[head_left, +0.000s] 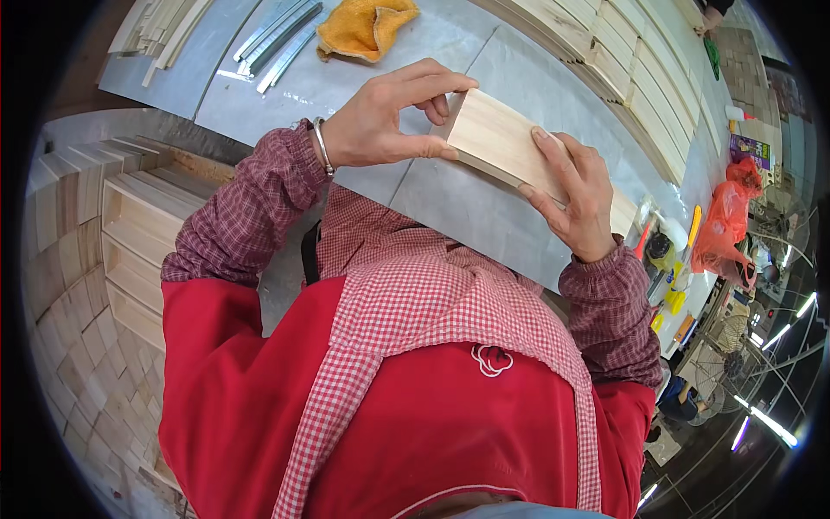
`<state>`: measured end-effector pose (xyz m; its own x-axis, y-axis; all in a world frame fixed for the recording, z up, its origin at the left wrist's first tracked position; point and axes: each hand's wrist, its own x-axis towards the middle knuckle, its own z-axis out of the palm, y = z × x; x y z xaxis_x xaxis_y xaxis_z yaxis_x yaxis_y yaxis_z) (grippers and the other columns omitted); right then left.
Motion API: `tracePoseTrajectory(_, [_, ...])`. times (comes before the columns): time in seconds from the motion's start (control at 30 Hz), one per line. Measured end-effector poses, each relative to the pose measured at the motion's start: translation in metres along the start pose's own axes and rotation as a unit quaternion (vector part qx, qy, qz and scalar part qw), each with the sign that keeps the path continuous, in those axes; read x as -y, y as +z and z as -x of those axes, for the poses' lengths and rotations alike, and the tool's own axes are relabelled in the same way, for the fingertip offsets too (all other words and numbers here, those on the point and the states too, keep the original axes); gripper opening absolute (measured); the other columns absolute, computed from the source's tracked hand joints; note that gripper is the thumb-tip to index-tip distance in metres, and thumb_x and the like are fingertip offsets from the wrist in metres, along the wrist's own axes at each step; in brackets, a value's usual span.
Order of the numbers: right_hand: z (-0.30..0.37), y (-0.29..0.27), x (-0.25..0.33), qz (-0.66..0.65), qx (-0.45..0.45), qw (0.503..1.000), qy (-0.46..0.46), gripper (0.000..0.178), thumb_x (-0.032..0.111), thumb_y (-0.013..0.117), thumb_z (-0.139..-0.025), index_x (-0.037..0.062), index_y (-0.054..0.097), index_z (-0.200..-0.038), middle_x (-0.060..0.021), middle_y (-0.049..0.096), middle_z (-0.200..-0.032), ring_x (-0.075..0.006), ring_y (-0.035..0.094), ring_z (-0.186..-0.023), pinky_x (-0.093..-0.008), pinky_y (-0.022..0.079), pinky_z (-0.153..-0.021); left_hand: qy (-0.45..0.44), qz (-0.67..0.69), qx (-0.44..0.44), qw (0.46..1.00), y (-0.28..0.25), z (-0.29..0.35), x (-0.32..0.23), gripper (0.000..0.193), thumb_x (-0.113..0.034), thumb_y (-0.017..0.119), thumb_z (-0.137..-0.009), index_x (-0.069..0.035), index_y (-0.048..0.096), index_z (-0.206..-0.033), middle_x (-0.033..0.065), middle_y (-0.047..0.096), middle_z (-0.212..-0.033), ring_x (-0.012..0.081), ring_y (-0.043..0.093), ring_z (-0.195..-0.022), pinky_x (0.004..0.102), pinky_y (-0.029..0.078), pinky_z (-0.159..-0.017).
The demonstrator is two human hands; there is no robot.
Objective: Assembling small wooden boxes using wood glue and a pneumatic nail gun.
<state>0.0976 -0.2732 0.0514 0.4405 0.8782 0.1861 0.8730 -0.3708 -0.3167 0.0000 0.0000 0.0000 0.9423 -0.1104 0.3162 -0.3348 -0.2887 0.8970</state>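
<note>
A pale wooden box (506,138) is held between my two hands, over the near part of the grey table. My left hand (393,117) grips its left end, fingers at the far corner and thumb at the near corner. My right hand (577,192) is wrapped over the right end, with fingertips on the top face and near edge. The underside of the box is hidden. Beyond my left hand lie a crumpled orange cloth (367,28) and several thin metal strips (275,43).
Rows of pale wooden pieces (635,60) line the far right. Wooden boxes (134,227) are stacked at my left. More wood strips (169,30) lie at the far left. A red plastic bag (724,221) and a yellow-handled tool (694,225) are on the right. The grey tabletop (467,212) spans between.
</note>
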Motion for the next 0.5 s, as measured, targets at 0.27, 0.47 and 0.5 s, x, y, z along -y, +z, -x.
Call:
tracePoseTrajectory(0.27, [-0.0005,-0.0033,-0.0006,0.014,0.004,1.0,-0.004,0.057,0.038,0.067,-0.081,0.0156,0.054,-0.131,-0.011,0.053,-0.117,-0.0225,0.049,-0.09,-0.0341,0.04,-0.083,0.021,0.044,0.006,0.999,0.0025,-0.0038,0.005,0.07,-0.009,0.081,-0.067,-0.007,0.052,-0.13,0.0067,0.053,-0.11,0.014,0.054,-0.085,0.0236,0.05,-0.08])
tracePoseTrajectory(0.47, [-0.0008,-0.0045,-0.0004,0.016,0.003,1.0,-0.01,0.057,0.038,0.067,-0.081,0.0156,0.054,-0.131,-0.0115,0.053,-0.116,-0.0225,0.049,-0.09,-0.0337,0.041,-0.082,0.023,0.047,-0.014,0.999,0.0061,-0.001,0.005,0.069,-0.006,0.079,-0.068,-0.006,0.052,-0.13,0.0073,0.053,-0.112,0.0137,0.054,-0.085,0.0233,0.05,-0.08])
tracePoseTrajectory(0.5, [-0.0002,-0.0044,-0.0003,0.016,0.003,1.0,-0.01,0.057,0.038,0.067,-0.081,0.0156,0.054,-0.131,-0.0115,0.053,-0.116,-0.0225,0.049,-0.09,-0.0337,0.041,-0.082,0.023,0.046,-0.013,0.999,0.0066,-0.0005,0.0048,0.069,-0.006,0.079,-0.068,-0.006,0.052,-0.13,0.0073,0.053,-0.112,0.0137,0.054,-0.085,0.0233,0.05,-0.08])
